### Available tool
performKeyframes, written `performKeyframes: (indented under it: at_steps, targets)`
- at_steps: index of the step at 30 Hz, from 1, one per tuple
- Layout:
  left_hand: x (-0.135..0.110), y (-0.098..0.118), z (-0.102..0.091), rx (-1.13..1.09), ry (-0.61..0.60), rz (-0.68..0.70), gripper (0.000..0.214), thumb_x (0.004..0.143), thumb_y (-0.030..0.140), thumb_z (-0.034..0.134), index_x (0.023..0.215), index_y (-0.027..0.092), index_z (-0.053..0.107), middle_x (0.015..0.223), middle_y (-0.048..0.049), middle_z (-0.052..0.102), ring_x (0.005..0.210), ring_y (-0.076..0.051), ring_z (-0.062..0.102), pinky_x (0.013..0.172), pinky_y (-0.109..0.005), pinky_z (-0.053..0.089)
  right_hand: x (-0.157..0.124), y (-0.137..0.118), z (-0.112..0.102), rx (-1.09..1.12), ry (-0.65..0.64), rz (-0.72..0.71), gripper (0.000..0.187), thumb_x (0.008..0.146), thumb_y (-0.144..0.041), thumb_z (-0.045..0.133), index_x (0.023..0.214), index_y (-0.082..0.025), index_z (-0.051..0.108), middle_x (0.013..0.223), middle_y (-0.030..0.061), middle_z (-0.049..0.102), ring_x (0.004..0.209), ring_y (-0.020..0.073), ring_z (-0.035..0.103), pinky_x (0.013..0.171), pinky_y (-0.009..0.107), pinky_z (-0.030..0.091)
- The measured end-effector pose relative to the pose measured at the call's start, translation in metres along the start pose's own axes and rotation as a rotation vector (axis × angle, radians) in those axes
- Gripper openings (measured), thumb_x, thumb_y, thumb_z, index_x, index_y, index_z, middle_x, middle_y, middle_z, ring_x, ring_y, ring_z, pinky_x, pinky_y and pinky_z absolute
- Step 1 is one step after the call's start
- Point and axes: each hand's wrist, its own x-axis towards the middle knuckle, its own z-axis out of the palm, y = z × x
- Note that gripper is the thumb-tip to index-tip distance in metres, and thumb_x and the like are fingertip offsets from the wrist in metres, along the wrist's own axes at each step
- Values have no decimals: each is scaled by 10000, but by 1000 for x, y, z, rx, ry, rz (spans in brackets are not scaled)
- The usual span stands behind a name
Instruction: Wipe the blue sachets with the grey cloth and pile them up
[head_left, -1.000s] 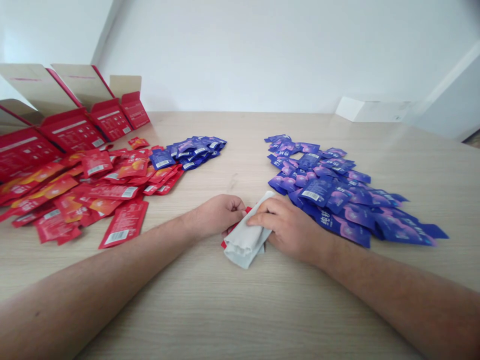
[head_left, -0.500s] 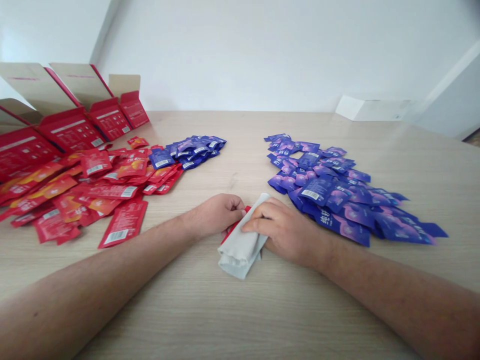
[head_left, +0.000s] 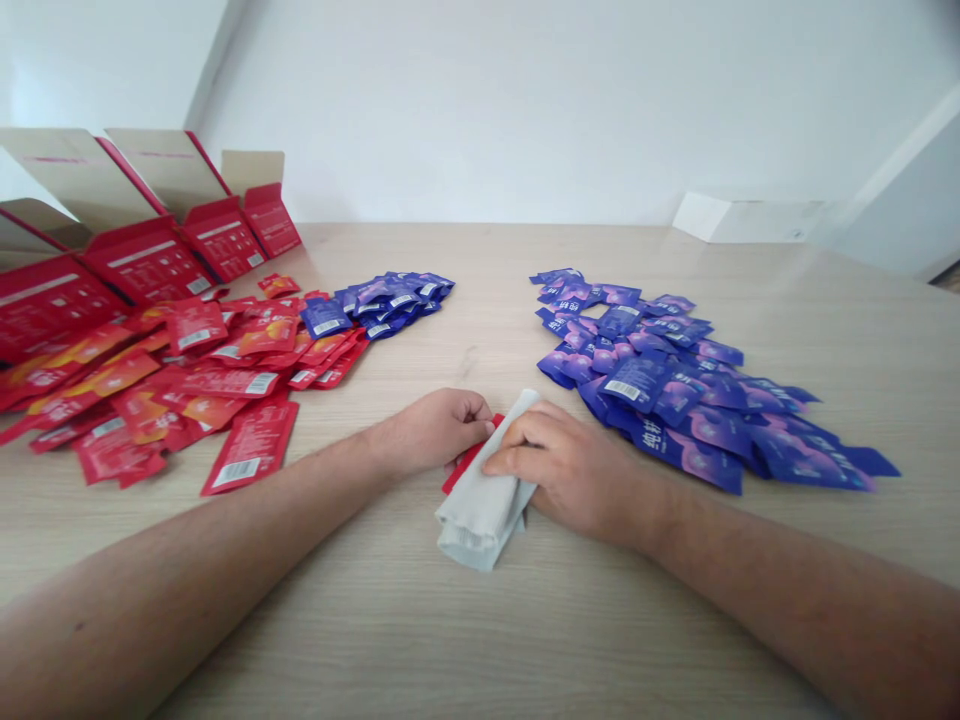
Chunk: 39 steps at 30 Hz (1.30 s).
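Beside grey cloth [head_left: 480, 503] — right hand [head_left: 574, 472] grips it, fingers across top; cloth has slid toward person, over red sachet [head_left: 466, 465]. Left hand [head_left: 431, 432] curled in loose fist at sachet edge. Blue sachet pile [head_left: 660, 400] just right; red sachet pile [head_left: 180, 385] farther left on tabletop [head_left: 480, 640].

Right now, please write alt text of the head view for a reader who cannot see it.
The left hand and right hand hold a folded grey cloth over a red sachet on a wooden table, between piles of red and blue sachets.
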Motion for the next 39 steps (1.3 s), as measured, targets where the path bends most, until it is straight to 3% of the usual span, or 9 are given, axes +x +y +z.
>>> performKeyframes:
  at_steps: [6,11,15,20,24,29,34,39]
  targets:
    - [-1,2,0,-61,-28,-29,197,856,374,512,794,200,579,566,43,563,455,-105,517,430,-209,358,0,0,0,-8,51,66,402,799,-18,643,1144,-216,700,1051,71,650,1032,238,564,929,402,474]
    - [-1,1,-1,-25,-5,4,203,846,384,529,787,201,596,586,42,575,479,-100,519,454,-208,366,0,-1,0,-2,5,-26,336,843,-71,644,1140,-218,701,1053,76,653,1031,242,554,917,391,480]
    - [0,0,0,-61,-32,-23,201,850,387,515,792,206,580,564,45,566,456,-107,516,438,-213,359,0,2,0,-22,38,79,400,800,-18,641,1146,-210,696,1057,75,645,1032,247,556,936,408,467]
    - [0,2,-1,-7,-9,-6,193,850,371,525,780,202,586,585,41,575,477,-103,526,442,-204,371,0,1,0,-2,-9,-5,363,839,-56,630,1157,-219,696,1060,75,646,1048,245,541,933,392,470]
    - [0,2,0,-65,-28,-38,191,859,371,514,790,202,569,566,44,562,447,-104,515,420,-208,372,0,2,0,-15,25,91,417,793,-2,631,1149,-207,696,1061,72,641,1034,240,547,946,402,461]
    - [0,1,0,-34,-9,-6,172,848,347,533,785,196,586,584,42,574,467,-97,524,429,-196,378,-1,0,-1,3,-19,-5,348,839,-57,630,1146,-204,703,1061,77,645,1044,243,536,940,387,463]
    - [1,1,1,-78,-33,-36,182,865,355,510,811,195,579,565,45,559,441,-100,514,407,-198,374,-1,2,-1,-12,28,84,420,793,-1,620,1152,-207,695,1060,76,637,1032,246,542,942,407,459]
    - [1,-1,1,-44,-16,2,170,856,344,528,799,195,586,585,45,568,468,-95,519,428,-193,382,-1,1,0,12,4,-19,369,826,-46,634,1146,-218,700,1050,70,648,1038,237,544,937,386,466]
